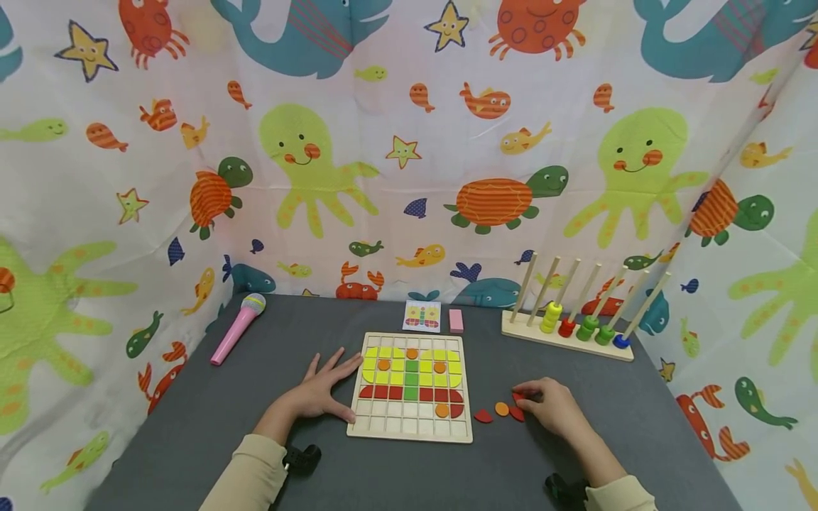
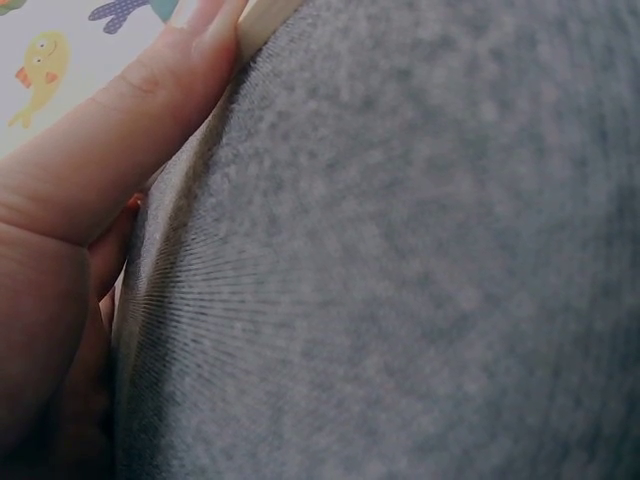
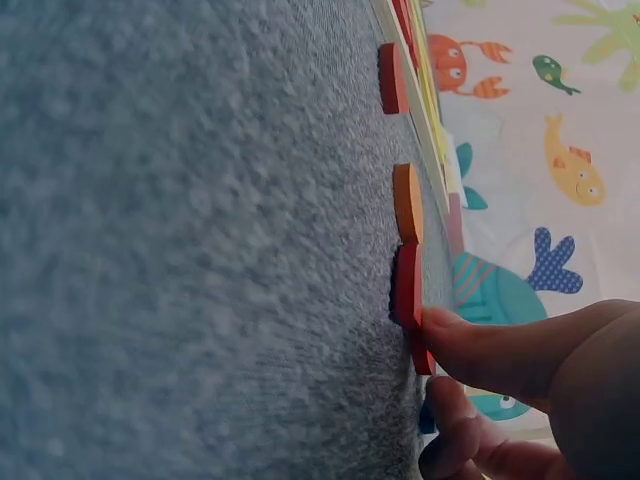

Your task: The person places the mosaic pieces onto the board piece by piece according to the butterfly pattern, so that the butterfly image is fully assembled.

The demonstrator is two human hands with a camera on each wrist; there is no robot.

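A wooden grid board lies on the table, filled partly with yellow, green, red and orange flat pieces. My left hand rests at its left edge, fingers spread, thumb along the lower left corner. To the board's right, my right hand pinches a red piece low over the table. Close by lie another red piece, an orange disc and a red quarter-round piece. In the right wrist view the thumb is at the pinched piece's edge.
Behind the board are a picture card and a pink block. A pink toy microphone lies at the back left. At the back right stands a peg rack with coloured beads. A sea-animal curtain closes off the back.
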